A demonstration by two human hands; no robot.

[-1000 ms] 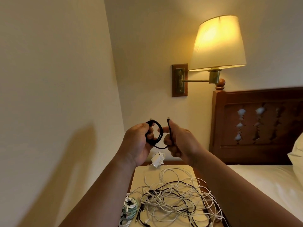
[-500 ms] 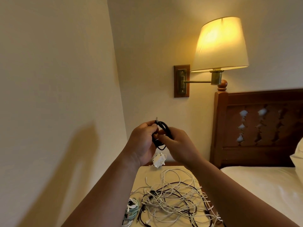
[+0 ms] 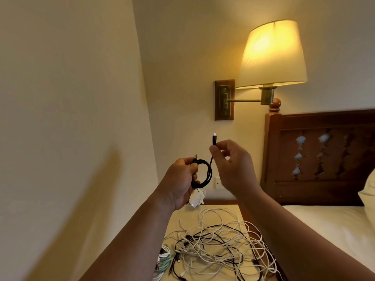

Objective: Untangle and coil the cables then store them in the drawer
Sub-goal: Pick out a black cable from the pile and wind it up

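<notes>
Black cable (image 3: 209,175) hangs coiled in small loops above the desk (image 3: 190,218); the left hand (image 3: 180,185) grips the coil; the right hand (image 3: 233,165) pinches its free plug end upright, just beside; a tangle of white and black cables (image 3: 219,250) lies on the desk below.

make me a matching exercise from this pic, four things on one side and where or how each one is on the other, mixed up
Things:
1. black coil
2. plug end
3. tangled cables
4. lamp

States:
A. lit, on the wall
B. lying on the nightstand
C. pinched by the right hand
D. gripped in the left hand

Pairs: 1-D, 2-C, 3-B, 4-A
</notes>
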